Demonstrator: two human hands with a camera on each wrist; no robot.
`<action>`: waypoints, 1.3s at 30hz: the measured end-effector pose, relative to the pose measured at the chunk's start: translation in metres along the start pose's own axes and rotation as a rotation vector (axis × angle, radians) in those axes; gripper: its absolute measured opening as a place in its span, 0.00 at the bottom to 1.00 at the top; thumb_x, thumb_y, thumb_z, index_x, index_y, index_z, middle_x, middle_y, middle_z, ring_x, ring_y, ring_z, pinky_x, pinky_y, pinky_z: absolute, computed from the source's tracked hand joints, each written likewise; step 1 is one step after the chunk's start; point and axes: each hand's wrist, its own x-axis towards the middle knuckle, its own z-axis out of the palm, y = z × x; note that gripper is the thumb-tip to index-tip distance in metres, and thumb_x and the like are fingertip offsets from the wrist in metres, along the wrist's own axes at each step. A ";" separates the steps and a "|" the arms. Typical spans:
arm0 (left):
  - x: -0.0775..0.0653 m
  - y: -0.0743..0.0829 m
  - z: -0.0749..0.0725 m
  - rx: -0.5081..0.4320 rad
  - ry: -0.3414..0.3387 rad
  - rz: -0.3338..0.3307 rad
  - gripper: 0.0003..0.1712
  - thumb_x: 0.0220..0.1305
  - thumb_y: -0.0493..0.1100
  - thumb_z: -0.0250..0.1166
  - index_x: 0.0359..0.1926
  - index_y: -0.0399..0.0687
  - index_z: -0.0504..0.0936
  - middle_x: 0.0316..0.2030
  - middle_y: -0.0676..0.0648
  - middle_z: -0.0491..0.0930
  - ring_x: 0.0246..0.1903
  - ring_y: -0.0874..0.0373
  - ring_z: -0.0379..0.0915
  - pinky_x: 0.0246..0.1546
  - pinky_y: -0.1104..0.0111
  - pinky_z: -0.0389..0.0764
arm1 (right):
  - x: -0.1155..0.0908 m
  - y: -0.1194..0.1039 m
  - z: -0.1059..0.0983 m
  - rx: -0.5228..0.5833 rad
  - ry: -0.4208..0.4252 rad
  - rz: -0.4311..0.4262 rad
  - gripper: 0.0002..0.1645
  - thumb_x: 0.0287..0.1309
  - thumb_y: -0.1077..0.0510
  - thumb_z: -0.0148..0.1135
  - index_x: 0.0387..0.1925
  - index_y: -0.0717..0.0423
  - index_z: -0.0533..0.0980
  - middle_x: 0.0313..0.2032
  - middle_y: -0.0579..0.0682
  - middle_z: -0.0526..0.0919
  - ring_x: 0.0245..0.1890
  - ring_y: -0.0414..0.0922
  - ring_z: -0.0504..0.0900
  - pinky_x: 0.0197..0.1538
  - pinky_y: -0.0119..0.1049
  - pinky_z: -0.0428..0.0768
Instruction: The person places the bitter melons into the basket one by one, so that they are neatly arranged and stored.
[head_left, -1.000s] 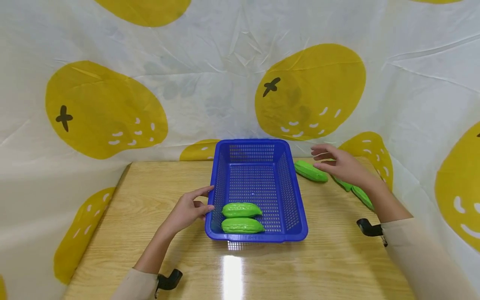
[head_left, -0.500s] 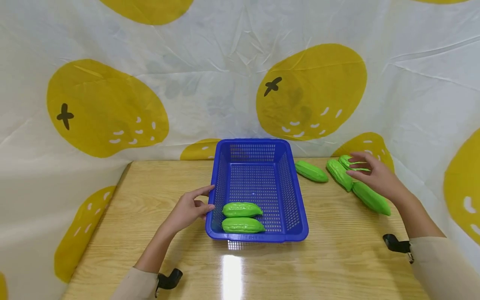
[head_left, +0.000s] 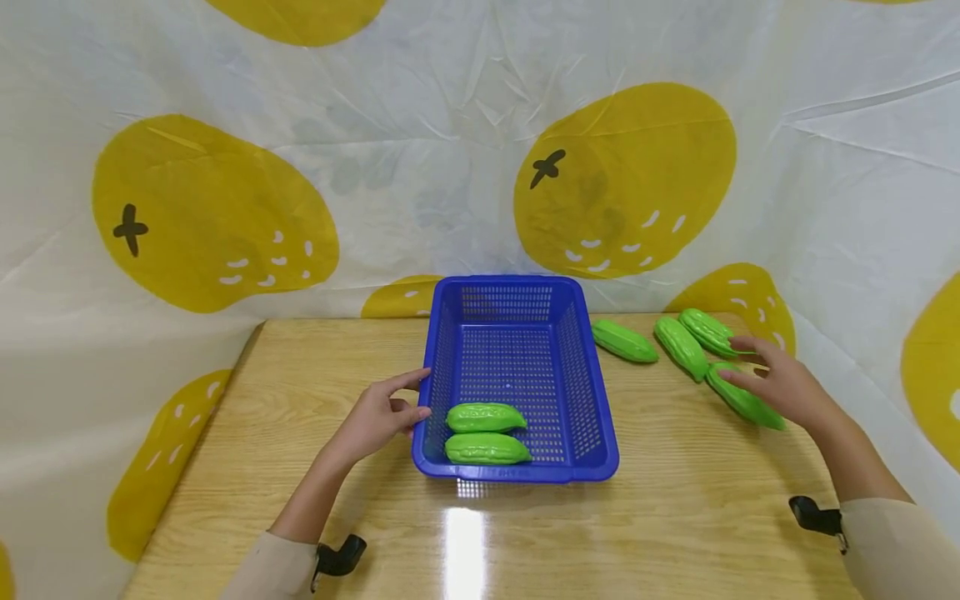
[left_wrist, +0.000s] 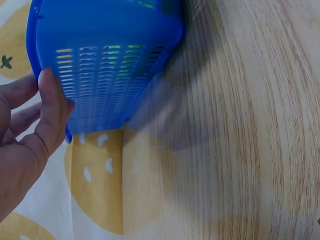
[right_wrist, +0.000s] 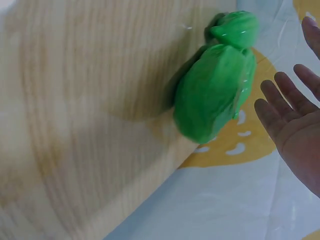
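Note:
My left hand (head_left: 377, 419) grips the left rim of a blue plastic basket (head_left: 592, 392), fingers and thumb at its edge. In the left wrist view, fingers (left_wrist: 50, 95) lie against the basket's slotted outer wall. Two green bitter melons, a rear one (head_left: 486, 417) and a front one (head_left: 487, 449), lie side by side in its near left part. At right, my right hand (head_left: 787, 387) hovers with spread fingers over a bitter melon (head_left: 738, 396); its fingertips overlap the end of a farther one (head_left: 705, 330). The right wrist view shows the palm bare.
Two more bitter melons, one by the basket (head_left: 624, 341) and another to its right (head_left: 681, 347), lie on the wooden table (head_left: 660, 517). A white cloth (head_left: 420, 200) printed with yellow fruit hangs behind and along both sides.
My right hand has moved right and slightly nearer, uncovering the bitter melons at the back right. The left hand stays at the basket's rim, and the basket has not moved.

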 end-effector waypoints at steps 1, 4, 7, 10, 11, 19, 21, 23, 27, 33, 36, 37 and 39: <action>0.000 0.000 0.000 -0.003 -0.004 0.004 0.37 0.68 0.33 0.68 0.75 0.42 0.69 0.59 0.34 0.75 0.26 0.57 0.81 0.29 0.66 0.88 | -0.002 0.003 0.001 -0.016 0.004 0.004 0.44 0.73 0.47 0.62 0.75 0.68 0.57 0.72 0.73 0.62 0.66 0.74 0.64 0.63 0.64 0.73; 0.000 -0.001 0.001 0.001 -0.006 0.011 0.36 0.68 0.33 0.68 0.75 0.42 0.68 0.59 0.33 0.75 0.26 0.58 0.81 0.29 0.64 0.88 | -0.006 0.010 0.003 -0.035 -0.004 0.018 0.47 0.72 0.46 0.64 0.77 0.67 0.56 0.72 0.76 0.60 0.67 0.77 0.61 0.60 0.74 0.67; 0.000 -0.001 0.000 0.015 0.001 0.010 0.36 0.68 0.33 0.69 0.75 0.42 0.69 0.59 0.34 0.76 0.26 0.57 0.81 0.29 0.61 0.89 | -0.009 0.017 0.005 -0.056 -0.014 0.038 0.49 0.71 0.45 0.65 0.78 0.66 0.54 0.73 0.76 0.58 0.67 0.77 0.61 0.60 0.75 0.68; 0.000 -0.001 0.000 0.018 0.003 0.008 0.36 0.68 0.34 0.69 0.75 0.42 0.69 0.59 0.34 0.76 0.26 0.56 0.81 0.28 0.64 0.88 | -0.011 0.025 0.007 -0.061 -0.038 0.057 0.53 0.70 0.45 0.66 0.80 0.65 0.50 0.74 0.77 0.56 0.67 0.80 0.60 0.57 0.77 0.68; 0.000 -0.001 -0.001 0.018 0.002 0.007 0.36 0.68 0.34 0.69 0.75 0.43 0.69 0.59 0.34 0.76 0.26 0.56 0.81 0.28 0.64 0.88 | -0.011 0.027 0.008 -0.063 -0.044 0.062 0.54 0.70 0.45 0.66 0.80 0.65 0.49 0.74 0.77 0.55 0.67 0.80 0.60 0.57 0.78 0.69; 0.001 0.001 0.000 0.020 0.005 -0.006 0.37 0.68 0.34 0.69 0.75 0.45 0.69 0.59 0.37 0.76 0.27 0.49 0.81 0.28 0.65 0.87 | -0.015 0.040 0.018 -0.089 -0.054 0.093 0.58 0.69 0.45 0.68 0.80 0.67 0.44 0.71 0.82 0.56 0.66 0.82 0.60 0.56 0.78 0.69; 0.001 0.002 0.000 0.018 0.005 -0.006 0.37 0.68 0.35 0.69 0.75 0.46 0.69 0.59 0.37 0.76 0.27 0.46 0.81 0.27 0.68 0.86 | -0.014 0.042 0.020 -0.097 -0.047 0.100 0.58 0.68 0.45 0.68 0.80 0.67 0.45 0.70 0.82 0.57 0.66 0.81 0.60 0.57 0.77 0.68; 0.001 0.002 0.000 0.010 0.005 -0.009 0.37 0.68 0.34 0.69 0.75 0.46 0.69 0.59 0.37 0.76 0.28 0.46 0.81 0.27 0.69 0.86 | -0.014 0.043 0.021 -0.105 -0.041 0.108 0.58 0.68 0.44 0.68 0.81 0.65 0.44 0.70 0.82 0.58 0.66 0.82 0.59 0.58 0.78 0.66; 0.000 0.001 -0.001 0.008 0.004 -0.009 0.37 0.68 0.34 0.69 0.75 0.45 0.69 0.59 0.36 0.76 0.27 0.49 0.81 0.28 0.65 0.88 | -0.014 0.045 0.024 -0.109 -0.038 0.136 0.60 0.67 0.41 0.68 0.82 0.62 0.43 0.72 0.81 0.54 0.66 0.84 0.55 0.59 0.80 0.62; 0.001 0.001 0.000 0.016 0.002 -0.003 0.37 0.68 0.35 0.69 0.75 0.46 0.69 0.59 0.37 0.76 0.27 0.49 0.82 0.33 0.51 0.89 | -0.014 0.049 0.027 -0.125 -0.046 0.149 0.60 0.68 0.41 0.67 0.82 0.60 0.43 0.71 0.85 0.51 0.65 0.86 0.55 0.58 0.80 0.64; 0.001 0.001 0.000 0.013 0.006 -0.007 0.37 0.68 0.35 0.70 0.75 0.46 0.69 0.59 0.37 0.76 0.28 0.46 0.81 0.32 0.55 0.89 | -0.013 0.051 0.028 -0.132 -0.042 0.140 0.58 0.68 0.42 0.67 0.82 0.61 0.44 0.70 0.85 0.53 0.65 0.86 0.56 0.58 0.79 0.64; 0.001 0.001 0.000 0.012 0.006 -0.008 0.37 0.68 0.35 0.70 0.75 0.46 0.69 0.59 0.37 0.76 0.28 0.46 0.81 0.31 0.56 0.89 | -0.012 0.051 0.028 -0.134 -0.040 0.137 0.58 0.68 0.42 0.67 0.82 0.61 0.44 0.70 0.85 0.53 0.65 0.86 0.56 0.58 0.79 0.64; 0.001 0.001 0.000 0.011 0.007 -0.010 0.37 0.68 0.35 0.70 0.75 0.46 0.69 0.59 0.37 0.76 0.28 0.45 0.81 0.31 0.58 0.89 | -0.012 0.051 0.029 -0.138 -0.040 0.134 0.57 0.69 0.43 0.66 0.82 0.61 0.44 0.70 0.85 0.54 0.65 0.86 0.56 0.58 0.80 0.64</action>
